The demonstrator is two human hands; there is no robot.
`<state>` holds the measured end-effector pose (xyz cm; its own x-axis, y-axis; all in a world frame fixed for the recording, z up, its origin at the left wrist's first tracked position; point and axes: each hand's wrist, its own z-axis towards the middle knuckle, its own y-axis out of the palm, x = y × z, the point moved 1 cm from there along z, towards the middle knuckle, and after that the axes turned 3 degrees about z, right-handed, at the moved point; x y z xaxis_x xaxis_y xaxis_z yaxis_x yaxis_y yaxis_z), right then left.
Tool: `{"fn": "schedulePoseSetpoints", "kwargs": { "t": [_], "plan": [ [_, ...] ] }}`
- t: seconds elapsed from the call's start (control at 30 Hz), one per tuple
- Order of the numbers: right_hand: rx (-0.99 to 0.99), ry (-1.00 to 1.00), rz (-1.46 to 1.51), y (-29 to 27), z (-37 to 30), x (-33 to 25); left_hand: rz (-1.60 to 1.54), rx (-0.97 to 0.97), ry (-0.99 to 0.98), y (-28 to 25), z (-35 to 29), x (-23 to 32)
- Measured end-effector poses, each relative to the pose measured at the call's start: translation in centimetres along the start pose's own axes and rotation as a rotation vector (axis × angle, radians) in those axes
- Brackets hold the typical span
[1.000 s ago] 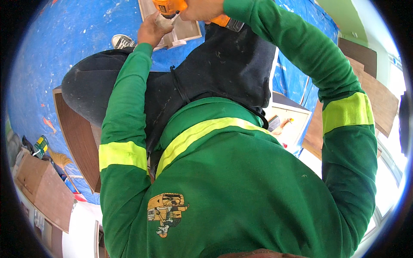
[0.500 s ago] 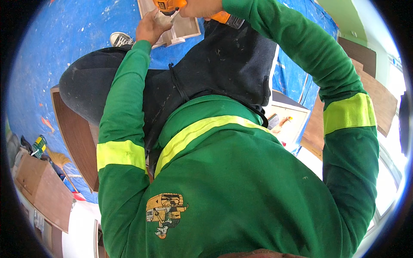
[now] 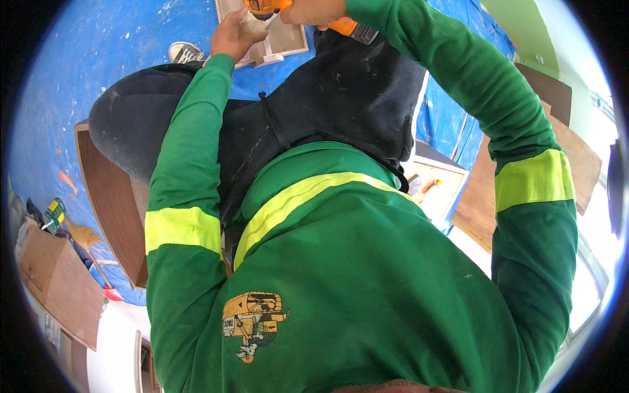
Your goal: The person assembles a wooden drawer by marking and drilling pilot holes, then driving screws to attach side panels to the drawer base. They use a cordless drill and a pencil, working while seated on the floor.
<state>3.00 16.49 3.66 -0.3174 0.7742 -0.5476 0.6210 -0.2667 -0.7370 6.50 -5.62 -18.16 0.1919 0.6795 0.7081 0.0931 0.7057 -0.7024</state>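
My right hand (image 3: 313, 12) is wrapped round an orange cordless drill (image 3: 265, 5), at the top edge of the view. The drill's battery end (image 3: 363, 33) pokes out beyond my wrist. Just left of the drill's front, my left hand (image 3: 234, 34) is closed at a pale wooden drawer-like box (image 3: 291, 40); its fingertips and what they grip are partly hidden. A thin light-coloured piece shows between the drill and the box. The box lies past my bent knees, partly cut off by the frame.
A blue sheet (image 3: 141, 39) covers the floor. A brown wooden cabinet piece (image 3: 108, 196) stands beside my left leg. Far left are a broom (image 3: 84, 237), a red dustpan (image 3: 113, 295) and wooden panels (image 3: 65, 281). On the right are a white tray (image 3: 452, 180) of small items and wooden boards (image 3: 481, 203).
The drill, box and both hands sit slightly higher and farther right in the picture, with much of the scene shifting a little. Both hands keep their positions relative to the box.
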Motion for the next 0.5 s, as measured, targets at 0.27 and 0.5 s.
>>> {"fn": "schedulePoseSetpoints", "kwargs": {
  "t": [0.27,0.5],
  "plan": [
    [-0.051,0.16,-0.012,-0.3,-0.1,-0.9,0.038,-0.064,-0.047,-0.7,0.3,1.2],
    [-0.117,0.241,0.142,-1.0,-0.6,-2.0,0.004,-0.041,0.014,0.2,0.1,-0.7]
  ]
}}
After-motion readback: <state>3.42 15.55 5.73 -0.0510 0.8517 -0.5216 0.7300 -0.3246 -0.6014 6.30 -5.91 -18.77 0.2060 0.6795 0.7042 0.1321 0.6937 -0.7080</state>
